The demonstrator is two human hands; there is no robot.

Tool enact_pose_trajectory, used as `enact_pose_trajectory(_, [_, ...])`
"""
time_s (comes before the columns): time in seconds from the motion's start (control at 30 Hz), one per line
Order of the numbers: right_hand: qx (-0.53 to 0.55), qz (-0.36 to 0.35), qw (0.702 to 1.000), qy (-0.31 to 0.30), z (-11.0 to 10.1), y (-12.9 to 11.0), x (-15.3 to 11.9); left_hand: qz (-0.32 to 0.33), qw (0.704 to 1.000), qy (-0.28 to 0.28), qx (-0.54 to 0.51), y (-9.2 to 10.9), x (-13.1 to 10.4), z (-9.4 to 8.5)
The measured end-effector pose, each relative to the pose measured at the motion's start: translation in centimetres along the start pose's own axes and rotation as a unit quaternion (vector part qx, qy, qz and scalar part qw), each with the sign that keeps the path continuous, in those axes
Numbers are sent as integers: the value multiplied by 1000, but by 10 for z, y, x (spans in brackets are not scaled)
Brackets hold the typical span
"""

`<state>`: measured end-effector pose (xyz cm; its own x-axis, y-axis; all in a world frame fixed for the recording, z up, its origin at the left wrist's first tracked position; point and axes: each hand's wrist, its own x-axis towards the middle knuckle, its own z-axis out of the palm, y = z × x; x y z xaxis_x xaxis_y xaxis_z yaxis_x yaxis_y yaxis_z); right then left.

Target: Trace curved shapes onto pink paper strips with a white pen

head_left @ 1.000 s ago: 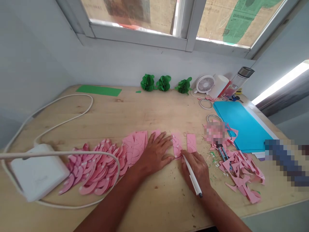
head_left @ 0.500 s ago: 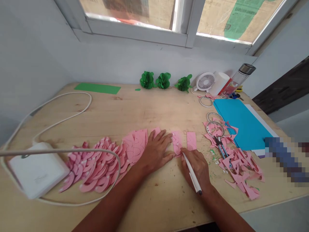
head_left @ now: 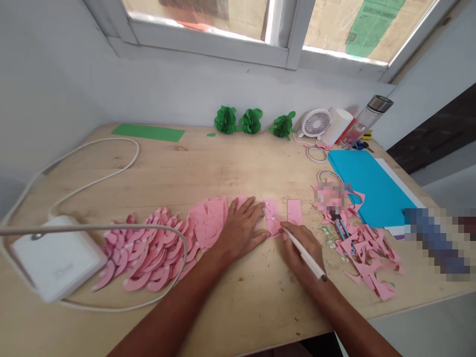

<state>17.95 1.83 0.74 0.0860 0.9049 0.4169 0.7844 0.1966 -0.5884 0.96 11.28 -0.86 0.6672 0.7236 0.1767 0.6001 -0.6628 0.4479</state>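
Observation:
My left hand (head_left: pixel 241 228) lies flat with fingers spread over pink paper, its fingertips at the left edge of a pink paper strip (head_left: pixel 272 214) marked with curved lines. In my right hand (head_left: pixel 303 243) is a white pen (head_left: pixel 308 260), its tip end at the lower right of that strip and its dark end toward me. Right of the strip lies another pink paper piece (head_left: pixel 294 210) with a drawn curve. Overlapping pink sheets with drawn curves (head_left: pixel 208 223) sit left of my left hand, beside a heap of cut pink paper pieces (head_left: pixel 156 255).
Pink scraps (head_left: pixel 375 263) and scissors (head_left: pixel 344 230) lie to the right, near blue sheets (head_left: pixel 372 186). Green paper flowers (head_left: pixel 251 121), a small fan (head_left: pixel 316 123) and a bottle (head_left: pixel 368 121) stand at the back. A white box (head_left: pixel 55 260) and looping cable (head_left: pixel 137 145) are left.
The pen's dark end has swung to the right and up, and my right hand has turned slightly with it. My left hand stays on the paper. The view has shifted slightly.

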Motion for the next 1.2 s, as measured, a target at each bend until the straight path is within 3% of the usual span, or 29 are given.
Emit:
enact_pose_trajectory(0.13, [127,113,985,-4,-13,-7,12,-2,1000,-5,-9,1,0,0])
enact_pose_trajectory(0.2, [151,134,979,-2,-14,-8,23,-1,1000,-2,-12,0,0,0])
enact_pose_trajectory(0.37, [175,164,971,2,10,4,51,-3,1000,-2,-12,0,1,1])
enact_pose_trajectory(0.57, [181,145,972,-33,33,16,56,-5,1000,-7,-17,-1,1,0])
enact_pose_trajectory(1.2, [145,112,982,-37,35,16,54,-5,1000,-9,-25,-2,1,-1])
